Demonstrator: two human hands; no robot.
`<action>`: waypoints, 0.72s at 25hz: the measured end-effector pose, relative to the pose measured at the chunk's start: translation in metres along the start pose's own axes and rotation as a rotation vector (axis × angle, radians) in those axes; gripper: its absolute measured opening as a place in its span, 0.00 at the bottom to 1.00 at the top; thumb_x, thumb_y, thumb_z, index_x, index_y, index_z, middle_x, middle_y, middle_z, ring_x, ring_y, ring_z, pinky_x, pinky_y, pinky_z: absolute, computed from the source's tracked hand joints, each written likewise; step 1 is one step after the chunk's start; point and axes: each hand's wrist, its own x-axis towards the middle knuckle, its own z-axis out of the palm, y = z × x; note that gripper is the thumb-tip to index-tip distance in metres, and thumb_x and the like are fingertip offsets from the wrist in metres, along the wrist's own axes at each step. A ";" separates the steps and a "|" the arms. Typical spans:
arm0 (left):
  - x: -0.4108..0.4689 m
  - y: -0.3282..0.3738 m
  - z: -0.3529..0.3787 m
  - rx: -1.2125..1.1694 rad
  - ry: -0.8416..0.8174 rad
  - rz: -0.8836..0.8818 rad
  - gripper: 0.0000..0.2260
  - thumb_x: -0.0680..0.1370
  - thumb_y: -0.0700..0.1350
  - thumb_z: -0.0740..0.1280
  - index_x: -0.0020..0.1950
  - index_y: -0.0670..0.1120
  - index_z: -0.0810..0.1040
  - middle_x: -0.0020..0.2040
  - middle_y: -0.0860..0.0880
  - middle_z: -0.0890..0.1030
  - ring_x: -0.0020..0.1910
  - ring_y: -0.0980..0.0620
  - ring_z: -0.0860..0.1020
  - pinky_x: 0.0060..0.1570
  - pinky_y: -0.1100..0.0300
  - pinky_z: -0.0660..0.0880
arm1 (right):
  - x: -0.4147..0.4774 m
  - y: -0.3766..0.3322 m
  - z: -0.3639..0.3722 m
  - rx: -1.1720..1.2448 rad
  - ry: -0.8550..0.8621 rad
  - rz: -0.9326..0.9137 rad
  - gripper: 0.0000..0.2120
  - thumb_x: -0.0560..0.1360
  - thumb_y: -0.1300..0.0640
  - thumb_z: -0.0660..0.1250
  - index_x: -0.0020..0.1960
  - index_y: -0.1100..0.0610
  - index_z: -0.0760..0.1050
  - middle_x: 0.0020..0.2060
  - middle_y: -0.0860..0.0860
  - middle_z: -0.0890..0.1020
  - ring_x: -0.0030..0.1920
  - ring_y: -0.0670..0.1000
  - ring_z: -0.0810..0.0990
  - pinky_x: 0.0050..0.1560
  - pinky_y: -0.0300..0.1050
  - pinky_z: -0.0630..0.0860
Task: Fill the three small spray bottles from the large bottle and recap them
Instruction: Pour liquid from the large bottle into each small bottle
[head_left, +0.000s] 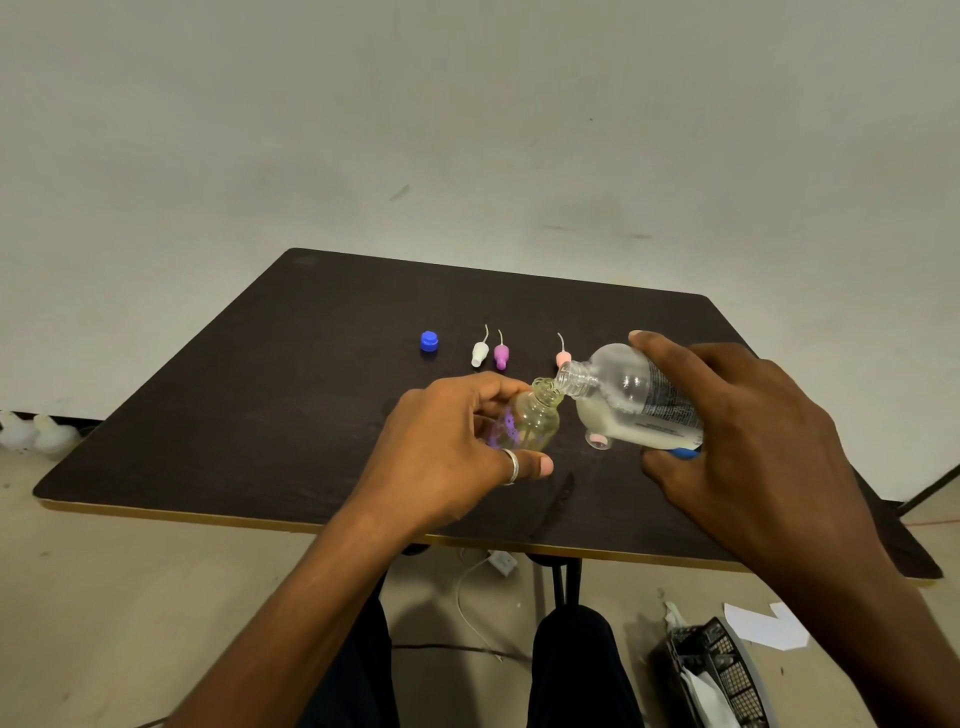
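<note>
- Large bottle (631, 400): clear plastic, uncapped, tipped near horizontal above the table, neck pointing left. Pale milky-yellow liquid pools along its lower side.
- Label on the large bottle: dark block of small white print, too blurred to read. No brand legible.
- Right hand (737, 415): clamped around the large bottle's base end, fingers over the top, thumb underneath. A bit of blue shows at the bottle's bottom edge by the thumb; can't tell what it is.
- Small spray bottle (530, 418): clear, uncapped, tilted with its mouth up and right, touching or just under the large bottle's neck. Purple marking on its side, unreadable.
- Left hand (457, 447): wrapped around the small spray bottle, silver ring (511, 466) on one finger.
- Another small clear bottle (597, 439) lies partly hidden under the large bottle, pinkish at its visible end.
- Blue cap (429, 341): standing on the dark table (260, 415), well behind the hands, to the left.
- Three spray tops with dip tubes lying in a row behind the hands: white (480, 353), purple (501, 355), pink (563, 356). White and purple sit close together; pink is apart, just beside the large bottle's neck.
- Floor below: white cable, black mesh basket (717, 670), paper scraps.
</note>
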 end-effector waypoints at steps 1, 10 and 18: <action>0.000 0.000 0.000 -0.003 -0.001 -0.002 0.24 0.65 0.52 0.81 0.60 0.59 0.80 0.51 0.61 0.84 0.50 0.63 0.82 0.56 0.58 0.80 | 0.000 0.000 0.000 -0.003 -0.003 -0.002 0.43 0.61 0.52 0.80 0.73 0.47 0.66 0.58 0.52 0.78 0.54 0.56 0.76 0.46 0.41 0.67; 0.002 -0.002 0.001 -0.007 -0.001 0.001 0.24 0.65 0.52 0.81 0.59 0.60 0.80 0.50 0.61 0.84 0.49 0.64 0.81 0.56 0.57 0.80 | 0.000 0.000 0.001 -0.017 0.001 -0.002 0.43 0.62 0.53 0.79 0.73 0.47 0.66 0.58 0.52 0.78 0.55 0.56 0.76 0.45 0.41 0.66; 0.001 -0.002 0.001 -0.011 0.001 0.001 0.24 0.65 0.51 0.81 0.60 0.59 0.80 0.50 0.61 0.84 0.49 0.63 0.82 0.56 0.58 0.80 | 0.001 -0.001 0.002 -0.016 0.010 -0.003 0.42 0.62 0.53 0.79 0.73 0.47 0.66 0.58 0.52 0.78 0.55 0.56 0.76 0.45 0.41 0.67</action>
